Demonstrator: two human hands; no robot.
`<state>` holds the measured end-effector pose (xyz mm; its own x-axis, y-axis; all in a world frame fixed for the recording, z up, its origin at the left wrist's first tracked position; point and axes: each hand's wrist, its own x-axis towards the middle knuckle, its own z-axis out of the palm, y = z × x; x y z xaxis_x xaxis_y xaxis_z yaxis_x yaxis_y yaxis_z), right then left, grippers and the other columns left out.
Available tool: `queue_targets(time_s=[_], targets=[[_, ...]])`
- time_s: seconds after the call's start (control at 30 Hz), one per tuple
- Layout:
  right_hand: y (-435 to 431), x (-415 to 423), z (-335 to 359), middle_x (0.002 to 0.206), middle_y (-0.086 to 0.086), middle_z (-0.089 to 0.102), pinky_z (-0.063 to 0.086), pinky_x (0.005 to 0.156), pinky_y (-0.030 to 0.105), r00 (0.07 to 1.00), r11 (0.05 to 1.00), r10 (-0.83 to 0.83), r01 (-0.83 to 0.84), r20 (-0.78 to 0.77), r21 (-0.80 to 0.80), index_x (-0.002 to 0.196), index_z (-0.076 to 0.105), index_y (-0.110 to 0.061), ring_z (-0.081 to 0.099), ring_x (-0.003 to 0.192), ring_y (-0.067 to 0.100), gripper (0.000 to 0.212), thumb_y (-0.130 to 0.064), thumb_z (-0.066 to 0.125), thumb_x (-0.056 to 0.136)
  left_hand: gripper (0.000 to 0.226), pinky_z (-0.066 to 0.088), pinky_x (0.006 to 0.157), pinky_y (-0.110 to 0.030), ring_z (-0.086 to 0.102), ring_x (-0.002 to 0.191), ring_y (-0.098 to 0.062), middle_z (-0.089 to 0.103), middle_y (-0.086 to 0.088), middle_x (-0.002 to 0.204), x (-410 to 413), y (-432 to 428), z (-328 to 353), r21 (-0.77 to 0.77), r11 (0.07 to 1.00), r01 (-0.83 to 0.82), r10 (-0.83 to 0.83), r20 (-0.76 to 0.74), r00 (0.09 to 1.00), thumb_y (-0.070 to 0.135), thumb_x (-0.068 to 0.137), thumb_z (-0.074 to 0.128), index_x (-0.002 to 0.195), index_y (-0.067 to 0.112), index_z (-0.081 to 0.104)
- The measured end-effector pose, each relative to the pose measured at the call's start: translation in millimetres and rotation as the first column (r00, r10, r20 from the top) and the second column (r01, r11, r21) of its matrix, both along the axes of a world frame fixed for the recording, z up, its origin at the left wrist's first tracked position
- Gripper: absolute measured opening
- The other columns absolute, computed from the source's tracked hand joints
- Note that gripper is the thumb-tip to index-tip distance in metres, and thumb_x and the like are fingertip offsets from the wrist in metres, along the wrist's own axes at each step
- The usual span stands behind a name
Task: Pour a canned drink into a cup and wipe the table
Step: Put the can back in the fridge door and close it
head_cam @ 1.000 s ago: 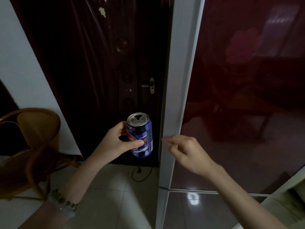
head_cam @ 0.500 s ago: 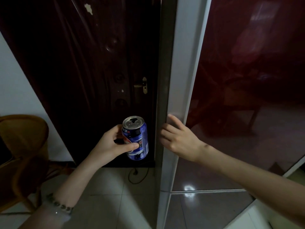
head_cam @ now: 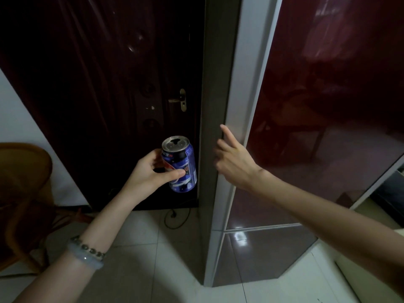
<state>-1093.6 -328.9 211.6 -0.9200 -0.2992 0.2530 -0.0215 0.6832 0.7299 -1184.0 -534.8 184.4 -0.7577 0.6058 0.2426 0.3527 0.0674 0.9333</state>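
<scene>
Since half a second ago the right hand (head_cam: 235, 162) has loosened off the white door edge (head_cam: 240, 119): its fingers now hang relaxed and apart, only the straight forefinger (head_cam: 226, 134) touching that edge. The left hand (head_cam: 150, 173) grips the opened blue can (head_cam: 183, 171), near upright, just beside the door's grey side (head_cam: 209, 106), before the dark door (head_cam: 98, 95). The tiled floor (head_cam: 142, 248) spreads beneath both arms.
</scene>
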Motion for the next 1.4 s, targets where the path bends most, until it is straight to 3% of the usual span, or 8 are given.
queue_targets(time_s=[0.13, 0.3, 0.47, 0.77, 0.93, 1.13, 1.23, 1.4], targets=[[-9.1, 7.9, -0.6, 0.063, 0.008, 0.063, 0.018, 0.112, 0.057, 1.0, 0.999, 0.007, -0.007, -0.004, -0.051, 0.059, 0.072, -0.017, 0.062, 0.086, 0.032, 0.01, -0.01, 0.068, 0.054, 0.051, 0.043, 0.071, -0.005, 0.064, 0.08, 0.004, 0.071, 0.021, 0.087, 5.6, -11.6, -3.3, 0.014, 1.0, 0.022, -0.023, 0.003, 1.0, 0.03, 0.051, 0.082, 0.097, 0.023, 0.061], [-15.4, 45.2, -13.9, 0.083, 0.011, 0.065, -0.01, 0.116, 0.05, 0.998, 0.998, -0.052, 0.053, 0.036, -0.043, 0.073, 0.072, -0.011, 0.058, 0.1, 0.038, 0.023, -0.01, 0.05, 0.072, 0.061, 0.045, 0.078, -0.01, 0.064, 0.092, 0.0, 0.07, 0.017, 0.097, 10.2, -20.3, -12.8, -0.006, 0.995, 0.095, -0.095, 0.039, 0.995, 0.04, 0.047, 0.081, 0.103, 0.027, 0.06], [-31.7, 90.3, -22.6, 0.078, 0.013, 0.063, 0.006, 0.118, 0.049, 0.993, 0.982, 0.027, -0.048, -0.118, -0.18, 0.073, 0.069, -0.005, 0.059, 0.093, 0.035, 0.012, -0.017, 0.068, 0.07, 0.061, 0.046, 0.083, -0.015, 0.063, 0.1, -0.005, 0.068, 0.016, 0.105, 29.3, -16.5, -17.6, -0.004, 0.978, 0.207, -0.207, 0.014, 0.978, 0.042, 0.05, 0.079, 0.106, 0.03, 0.059], [-51.4, 182.6, -33.8, 0.072, 0.008, 0.058, 0.021, 0.113, 0.052, 0.968, 0.975, -0.058, 0.002, -0.245, -0.222, 0.067, 0.064, -0.009, 0.052, 0.093, 0.031, 0.019, -0.006, 0.054, 0.082, 0.067, 0.048, 0.08, -0.015, 0.065, 0.095, -0.004, 0.07, 0.015, 0.101, 84.5, 5.4, -10.7, 0.053, 0.92, 0.389, -0.391, 0.051, 0.919, 0.044, 0.045, 0.083, 0.106, 0.029, 0.06], [-58.6, 250.5, -33.6, 0.073, 0.008, 0.058, 0.021, 0.113, 0.054, 0.964, 0.971, -0.108, 0.05, -0.243, -0.235, 0.066, 0.064, -0.01, 0.056, 0.093, 0.03, 0.021, -0.007, 0.054, 0.084, 0.076, 0.051, 0.08, -0.023, 0.066, 0.095, -0.011, 0.071, 0.009, 0.103, 136.7, 14.0, -13.2, 0.092, 0.895, 0.436, -0.444, 0.091, 0.892, 0.062, 0.039, 0.084, 0.105, 0.03, 0.062], [-67.6, 340.3, -34.5, 0.082, 0.007, 0.065, 0.015, 0.114, 0.056, 0.948, 0.929, -0.246, 0.173, -0.2, -0.327, 0.068, 0.066, -0.013, 0.06, 0.105, 0.028, 0.017, -0.011, 0.057, 0.081, 0.066, 0.05, 0.07, -0.013, 0.066, 0.091, -0.004, 0.071, 0.016, 0.098, 211.6, 19.3, -12.3, 0.106, 0.848, 0.52, -0.53, 0.125, 0.839, 0.039, 0.045, 0.081, 0.106, 0.028, 0.059], [-70.0, 378.9, -40.7, 0.105, 0.012, 0.065, 0.018, 0.112, 0.058, 0.92, 0.89, -0.336, 0.24, -0.203, -0.389, 0.086, 0.071, -0.013, 0.057, 0.113, 0.03, 0.014, -0.014, 0.057, 0.081, 0.059, 0.051, 0.069, -0.014, 0.067, 0.088, -0.002, 0.071, 0.018, 0.094, 250.3, 22.7, -8.8, 0.122, 0.825, 0.552, -0.565, 0.122, 0.816, 0.037, 0.048, 0.078, 0.103, 0.028, 0.059], [-65.6, 434.7, -49.6, 0.139, 0.015, 0.047, 0.013, 0.114, 0.055, 0.824, 0.775, -0.542, 0.411, -0.168, -0.48, 0.13, 0.053, -0.01, 0.038, 0.132, 0.028, 0.054, -0.017, 0.059, 0.077, 0.056, 0.053, 0.074, -0.019, 0.067, 0.087, -0.006, 0.072, 0.012, 0.092, 304.0, 28.6, -5.9, 0.16, 0.792, 0.589, -0.607, 0.115, 0.786, 0.038, 0.045, 0.081, 0.097, 0.029, 0.063]])
